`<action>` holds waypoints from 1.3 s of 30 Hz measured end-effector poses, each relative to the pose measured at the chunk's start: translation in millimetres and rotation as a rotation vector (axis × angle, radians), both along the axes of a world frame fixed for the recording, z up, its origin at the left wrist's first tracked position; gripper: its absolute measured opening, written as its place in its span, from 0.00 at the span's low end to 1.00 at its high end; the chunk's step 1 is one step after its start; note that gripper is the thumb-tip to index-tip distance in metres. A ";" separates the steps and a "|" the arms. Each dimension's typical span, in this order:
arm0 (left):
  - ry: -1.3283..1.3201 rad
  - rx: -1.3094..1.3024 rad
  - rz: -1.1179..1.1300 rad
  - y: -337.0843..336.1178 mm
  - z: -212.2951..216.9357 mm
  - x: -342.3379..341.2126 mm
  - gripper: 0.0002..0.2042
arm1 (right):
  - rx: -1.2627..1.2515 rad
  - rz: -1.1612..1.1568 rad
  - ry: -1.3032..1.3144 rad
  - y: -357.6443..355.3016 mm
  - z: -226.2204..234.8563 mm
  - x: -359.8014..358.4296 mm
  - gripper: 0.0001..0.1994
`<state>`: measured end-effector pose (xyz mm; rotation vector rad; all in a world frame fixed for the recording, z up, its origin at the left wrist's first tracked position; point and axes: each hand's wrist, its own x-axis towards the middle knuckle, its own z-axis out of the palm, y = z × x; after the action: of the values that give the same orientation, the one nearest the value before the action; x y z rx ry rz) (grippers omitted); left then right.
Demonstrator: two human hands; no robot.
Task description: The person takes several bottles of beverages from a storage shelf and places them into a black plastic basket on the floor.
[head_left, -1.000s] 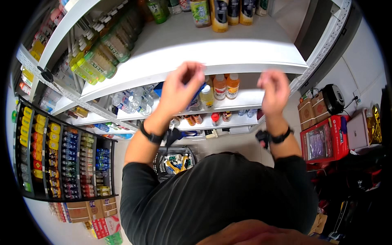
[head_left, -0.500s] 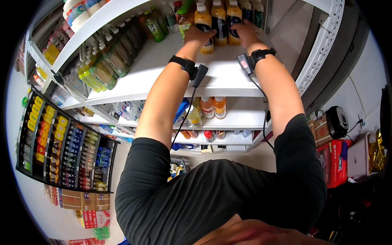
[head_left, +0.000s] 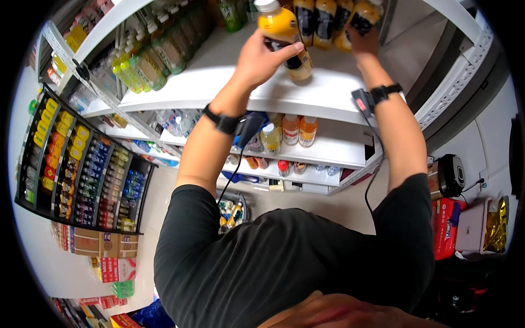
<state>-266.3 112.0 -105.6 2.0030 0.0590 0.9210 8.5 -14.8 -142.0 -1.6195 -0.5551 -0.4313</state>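
Note:
In my left hand [head_left: 257, 64] is a bottle of yellow-orange drink [head_left: 276, 24] with a white cap and dark label. My fingers wrap round its middle and it leans, its cap toward the left; I cannot tell whether its base touches the white shelf [head_left: 339, 82]. My right hand [head_left: 365, 46] is closed round a similar bottle [head_left: 367, 10] at the right end of the group, tilted to the right. Between my hands, several matching bottles [head_left: 325, 21] stand close together, their tops cut off by the picture's edge.
Green and clear bottles [head_left: 164, 52] stand in rows at the shelf's left. A perforated metal upright [head_left: 454, 71] bounds its right side. Lower shelves hold orange-drink bottles [head_left: 308, 131]. Cables [head_left: 367, 186] hang from both wristbands. A basket of bottles [head_left: 232, 213] stands below.
My left hand has drawn its bottle out of the group, nearer and tilted. My right hand has moved right, and its bottle now leans. The whole view has shifted somewhat.

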 end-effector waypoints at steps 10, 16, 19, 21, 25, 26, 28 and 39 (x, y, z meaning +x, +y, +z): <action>-0.291 -0.807 -0.751 45.9 -105.7 -320.2 0.35 | 0.340 1.159 0.249 -78.2 -44.3 -292.1 0.34; -0.310 -1.459 -0.464 100.8 -291.3 -511.0 0.34 | -0.298 1.304 1.032 -65.0 -222.6 -455.8 0.35; -0.152 -1.872 -0.028 102.6 -414.5 -591.1 0.22 | -0.721 1.175 0.990 -46.4 -315.2 -504.8 0.25; -0.087 -2.179 0.138 93.5 -486.7 -631.3 0.17 | -0.886 1.057 1.280 -47.0 -358.5 -515.5 0.29; 0.254 -2.292 0.478 68.8 -561.1 -651.7 0.13 | -1.008 0.911 1.645 -16.1 -382.1 -537.0 0.31; 0.279 -2.321 0.452 65.3 -581.3 -648.3 0.13 | -1.010 0.916 1.690 -5.8 -394.4 -538.3 0.31; 0.305 -2.355 0.353 63.7 -626.8 -650.6 0.15 | -1.002 0.866 1.774 20.2 -416.9 -550.7 0.29; 0.547 -2.311 0.609 132.2 -830.3 -624.4 0.14 | -1.139 0.967 1.805 136.5 -687.8 -593.8 0.28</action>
<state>-890.7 244.2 -935.9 -0.1155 1.3462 0.0864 -585.2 121.7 -829.8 -1.7053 0.0070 2.2112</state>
